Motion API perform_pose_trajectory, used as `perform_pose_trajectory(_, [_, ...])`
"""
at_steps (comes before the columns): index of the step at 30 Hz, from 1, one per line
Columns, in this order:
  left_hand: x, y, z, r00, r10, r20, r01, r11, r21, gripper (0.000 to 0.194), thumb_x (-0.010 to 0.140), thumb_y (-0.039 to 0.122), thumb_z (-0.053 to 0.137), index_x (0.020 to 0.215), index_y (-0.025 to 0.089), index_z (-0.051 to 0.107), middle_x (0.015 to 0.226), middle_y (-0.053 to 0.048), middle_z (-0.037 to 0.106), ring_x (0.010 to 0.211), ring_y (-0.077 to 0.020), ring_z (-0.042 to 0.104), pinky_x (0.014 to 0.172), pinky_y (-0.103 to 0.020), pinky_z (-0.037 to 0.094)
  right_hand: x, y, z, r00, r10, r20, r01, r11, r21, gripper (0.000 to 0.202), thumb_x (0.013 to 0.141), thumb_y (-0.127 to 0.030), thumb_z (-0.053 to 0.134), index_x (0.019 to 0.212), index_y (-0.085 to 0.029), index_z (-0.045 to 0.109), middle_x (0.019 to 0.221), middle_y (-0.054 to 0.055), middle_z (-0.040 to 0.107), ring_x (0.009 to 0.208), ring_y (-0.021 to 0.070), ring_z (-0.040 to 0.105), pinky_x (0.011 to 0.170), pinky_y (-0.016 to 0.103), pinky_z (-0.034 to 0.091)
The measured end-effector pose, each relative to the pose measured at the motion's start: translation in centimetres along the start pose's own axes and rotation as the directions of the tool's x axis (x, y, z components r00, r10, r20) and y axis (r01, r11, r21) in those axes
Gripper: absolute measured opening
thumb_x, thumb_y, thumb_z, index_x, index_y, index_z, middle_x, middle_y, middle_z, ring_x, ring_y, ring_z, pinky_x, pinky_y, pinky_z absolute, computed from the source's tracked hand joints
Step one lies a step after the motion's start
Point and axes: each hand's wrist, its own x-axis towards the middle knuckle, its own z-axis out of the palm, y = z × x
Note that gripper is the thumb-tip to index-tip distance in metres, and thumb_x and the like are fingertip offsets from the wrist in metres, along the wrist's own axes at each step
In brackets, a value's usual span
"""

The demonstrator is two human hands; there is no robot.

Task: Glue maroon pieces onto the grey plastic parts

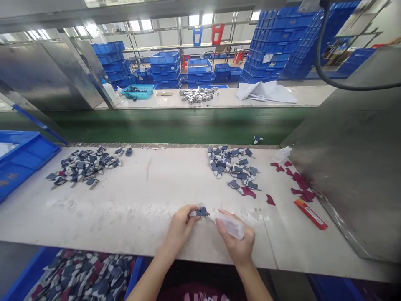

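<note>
Between the fingertips of my left hand [181, 223] is a small dark blue-grey and white piece [203, 212], held just above the bench near its front edge. My right hand [239, 242] is wrapped round a translucent squeeze bottle [232, 225]. The bottle's thin tip points left at the piece; whether it touches cannot be made out. Ahead and to the right lies a pile of similar blue-grey and white pieces [232, 163]. A second such pile [86, 165] is at the left of the bench. Dark red flat pieces [271, 200] lie to the right.
A red and yellow packet [310, 214] and a clear plastic bag [282, 154] lie near the metal panel [354, 154] on the right. A blue crate [23, 159] stands at the left. Below the bench's front edge, a bin [136, 271] holds many pieces. A green conveyor belt [156, 127] runs behind.
</note>
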Motion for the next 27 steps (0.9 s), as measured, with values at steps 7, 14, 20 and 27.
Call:
perform_pose_trajectory(7, [-0.05,-0.07,-0.05,1.000,0.013,0.010,-0.013,1.000,-0.016,0.020,0.087,0.019,0.059,0.104,0.025,0.067,0.103,-0.004,0.076,0.091,-0.0222,0.069,0.083,-0.036,0.056,0.44,-0.44,0.17,0.999,-0.021,0.032,0.021,1.000,-0.012,0.018,0.086,-0.033,0.069,0.092,-0.017,0.076,0.085,0.009,0.079,0.071,0.0244,0.076,0.062,0.031,0.064])
perform_pose_trajectory(14, [-0.04,-0.12,-0.05,1.000,0.026,0.009,-0.026,1.000,-0.011,0.018,0.087,0.018,0.060,0.103,0.023,0.067,0.101,-0.005,0.076,0.092,-0.0227,0.070,0.081,-0.035,0.056,0.21,0.09,0.33,1.000,0.002,0.015,-0.001,1.000,-0.016,0.019,0.086,-0.033,0.069,0.092,-0.016,0.077,0.088,0.010,0.079,0.075,0.0251,0.077,0.066,0.033,0.065])
perform_pose_trajectory(20, [-0.01,0.00,0.01,0.999,0.041,-0.001,-0.041,0.999,-0.011,0.019,0.088,0.016,0.060,0.104,0.022,0.068,0.101,-0.005,0.076,0.090,-0.0220,0.070,0.080,-0.034,0.056,0.23,0.28,0.37,1.000,-0.002,-0.001,0.002,0.999,-0.034,0.022,0.087,-0.034,0.068,0.093,-0.015,0.076,0.088,0.010,0.079,0.076,0.0258,0.077,0.065,0.033,0.065])
perform_pose_trajectory(27, [-0.04,0.19,-0.05,0.999,0.027,-0.018,-0.027,0.999,-0.024,0.018,0.086,0.015,0.061,0.102,0.020,0.068,0.099,-0.005,0.076,0.088,-0.0213,0.070,0.079,-0.033,0.056,0.10,0.18,0.21,0.998,-0.052,-0.035,0.050,0.997,-0.065,0.020,0.088,-0.029,0.067,0.096,-0.013,0.075,0.086,0.011,0.078,0.073,0.0250,0.077,0.062,0.031,0.064])
